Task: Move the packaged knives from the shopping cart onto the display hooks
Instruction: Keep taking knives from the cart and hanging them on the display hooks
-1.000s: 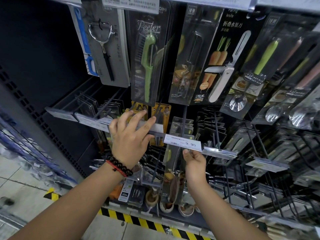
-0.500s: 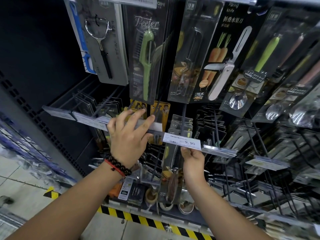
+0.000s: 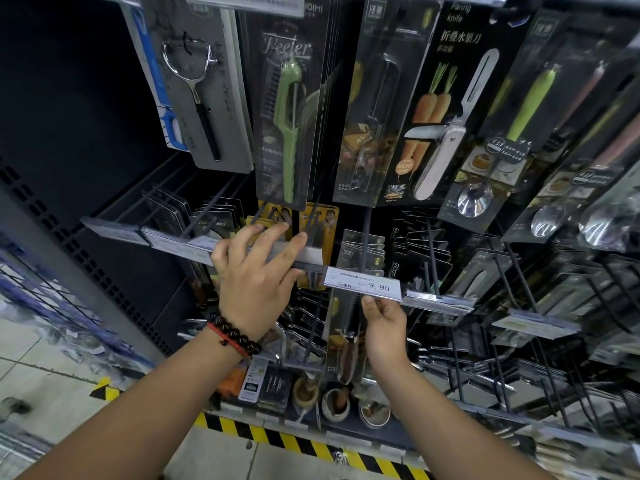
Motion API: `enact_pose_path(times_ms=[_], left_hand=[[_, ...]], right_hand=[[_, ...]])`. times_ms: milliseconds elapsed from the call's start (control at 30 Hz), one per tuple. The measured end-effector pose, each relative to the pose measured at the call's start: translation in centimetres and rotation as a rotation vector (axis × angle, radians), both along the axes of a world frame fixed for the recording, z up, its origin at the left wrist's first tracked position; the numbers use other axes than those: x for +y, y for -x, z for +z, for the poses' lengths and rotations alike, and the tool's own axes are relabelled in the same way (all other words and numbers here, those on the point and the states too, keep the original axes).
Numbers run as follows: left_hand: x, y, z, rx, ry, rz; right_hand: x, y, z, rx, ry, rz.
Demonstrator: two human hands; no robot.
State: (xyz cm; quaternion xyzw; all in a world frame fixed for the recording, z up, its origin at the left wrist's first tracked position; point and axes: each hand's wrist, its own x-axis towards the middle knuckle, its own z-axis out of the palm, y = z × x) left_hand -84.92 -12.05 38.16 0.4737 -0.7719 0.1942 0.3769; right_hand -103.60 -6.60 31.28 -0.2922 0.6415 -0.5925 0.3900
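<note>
My right hand (image 3: 384,327) pinches the upper part of a packaged knife (image 3: 344,327), a long clear pack with a serrated blade and a brown handle. The pack hangs upright just under the 9.90 price tag (image 3: 363,284) at the tip of a display hook (image 3: 365,237). Further packs of the same kind (image 3: 363,247) hang behind on that hook. My left hand (image 3: 256,271), with a bead bracelet at the wrist, rests with spread straight fingers on the label strip (image 3: 308,256) of the neighbouring hook to the left. The shopping cart is out of view.
Above hang a green peeler pack (image 3: 287,126), a steel peeler on a grey card (image 3: 201,98) and a folding paring knife pack (image 3: 450,126). Spoon packs (image 3: 491,157) and many bare black hooks (image 3: 519,271) fill the right. A yellow-black striped base edge (image 3: 294,441) runs below.
My right hand has lifted the packaged knife slightly, closer under the 9.90 tag. My left hand has stayed on the label strip.
</note>
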Motion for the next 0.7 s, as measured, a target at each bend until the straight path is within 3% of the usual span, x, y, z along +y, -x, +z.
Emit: enact_pose_path(times_ms=[233,567,700], left_hand=[[-0.2,0.0,-0.2,0.006,0.018,-0.009],[-0.3,0.0,-0.3,-0.005,0.036,-0.006],[-0.3,-0.1,-0.2,-0.014,0.030,-0.006]], right_hand=[[0.0,-0.3,0.3,-0.069,0.006,-0.040],[-3.9,0.7,0.0,-0.117,-0.148,-0.061],[-4.7,0.9,-0.5,-0.072,-0.150,-0.046]])
